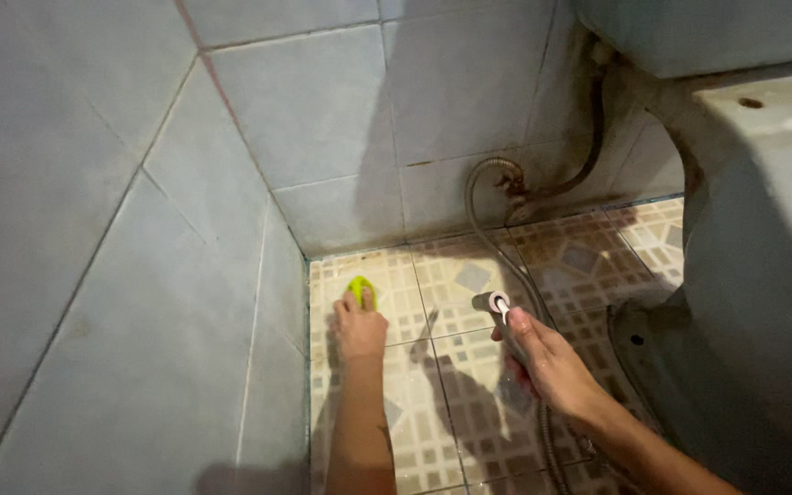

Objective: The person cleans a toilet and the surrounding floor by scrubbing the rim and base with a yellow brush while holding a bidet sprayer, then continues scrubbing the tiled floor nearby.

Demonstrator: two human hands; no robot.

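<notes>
Down at six o'clock both bare forearms come up into the picture, reaching over a floor (469,275) of small beige tiles with a brown-and-grey geometric pattern, wet and faintly glossy. Left hand (359,325) lies palm down at about seven o'clock of centre, fingers pressed together over a bright yellow-green scrub pad (359,290), soft-looking and rounded, only its far tip peeking out beyond the fingertips; pad sits flat on the floor tile, near the corner where the pale blue, smooth wall tiles (313,110) meet the ground. Right hand (547,362), at five o'clock, wraps around a grey spray nozzle (492,302), a short cylinder with a white round face tilted toward eleven o'clock, thumb up along its neck. From that nozzle a ribbed metal hose (483,197) runs back through the fist and also loops up at one o'clock toward a stained wall fitting. Over at three o'clock sits the pale, dusty base of a ceramic toilet (763,275), matte and speckled, well apart from the pad.
</notes>
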